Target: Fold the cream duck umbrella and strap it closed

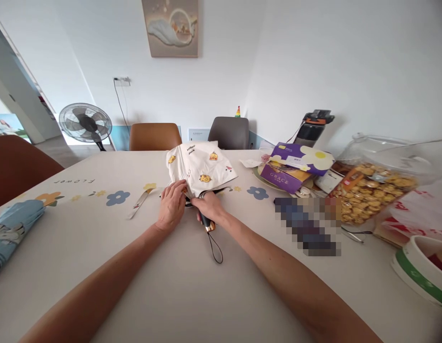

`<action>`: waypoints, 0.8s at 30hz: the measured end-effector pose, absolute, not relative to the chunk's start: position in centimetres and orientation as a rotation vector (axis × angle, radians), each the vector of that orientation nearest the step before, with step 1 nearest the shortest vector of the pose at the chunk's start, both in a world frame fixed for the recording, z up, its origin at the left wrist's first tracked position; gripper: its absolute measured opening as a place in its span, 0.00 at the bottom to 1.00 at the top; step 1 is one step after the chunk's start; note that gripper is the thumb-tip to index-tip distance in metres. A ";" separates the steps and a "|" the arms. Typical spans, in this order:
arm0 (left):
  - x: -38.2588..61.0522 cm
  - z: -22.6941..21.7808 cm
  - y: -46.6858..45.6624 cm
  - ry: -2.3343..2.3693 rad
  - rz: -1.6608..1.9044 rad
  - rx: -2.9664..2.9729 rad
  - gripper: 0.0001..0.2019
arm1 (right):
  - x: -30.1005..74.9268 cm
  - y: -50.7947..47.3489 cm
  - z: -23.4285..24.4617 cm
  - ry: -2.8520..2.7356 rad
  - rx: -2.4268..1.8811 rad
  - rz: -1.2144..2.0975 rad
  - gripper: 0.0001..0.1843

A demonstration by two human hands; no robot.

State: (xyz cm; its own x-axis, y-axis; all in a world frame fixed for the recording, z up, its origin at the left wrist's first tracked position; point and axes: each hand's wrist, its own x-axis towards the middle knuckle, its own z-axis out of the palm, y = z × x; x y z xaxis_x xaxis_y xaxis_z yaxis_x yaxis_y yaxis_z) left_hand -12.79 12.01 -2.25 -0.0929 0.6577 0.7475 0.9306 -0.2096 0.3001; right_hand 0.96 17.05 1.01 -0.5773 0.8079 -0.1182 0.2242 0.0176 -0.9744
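A white folding umbrella [201, 164] printed with yellow ducks lies on the table in front of me, partly folded, its canopy loose and pointing away. My right hand [209, 206] is wrapped around the umbrella near the base of the canopy. Below that hand the black handle [205, 221] sticks out toward me, with a thin black wrist loop [216, 250] lying on the table. My left hand [172, 204] holds the canopy's near left edge, its fingers bent over the fabric. The fingertips are partly hidden. To the left, a strap end [138, 205] of the umbrella rests on the tabletop.
At the left edge lies a folded blue umbrella [18, 228]. On the right stand a purple tissue pack [303, 157], a dark bottle [311, 129], a clear jar of snacks [376, 186] and a white-green tape roll [417, 271]. Chairs [154, 136] and a fan [85, 123] are beyond the table.
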 end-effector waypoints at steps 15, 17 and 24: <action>-12.4 -2.4 11.5 -1.607 -1.031 -2.014 0.05 | 1.3 18.1 0.5 -1.348 -1.036 2.045 0.11; -12.3 -2.4 11.5 -1.610 -0.942 -2.070 0.06 | 1.4 18.3 0.5 -1.324 -0.992 2.073 0.13; -12.5 -2.3 11.7 -1.679 -0.906 -2.031 0.11 | 2.2 18.6 1.4 -1.301 -0.937 2.191 0.12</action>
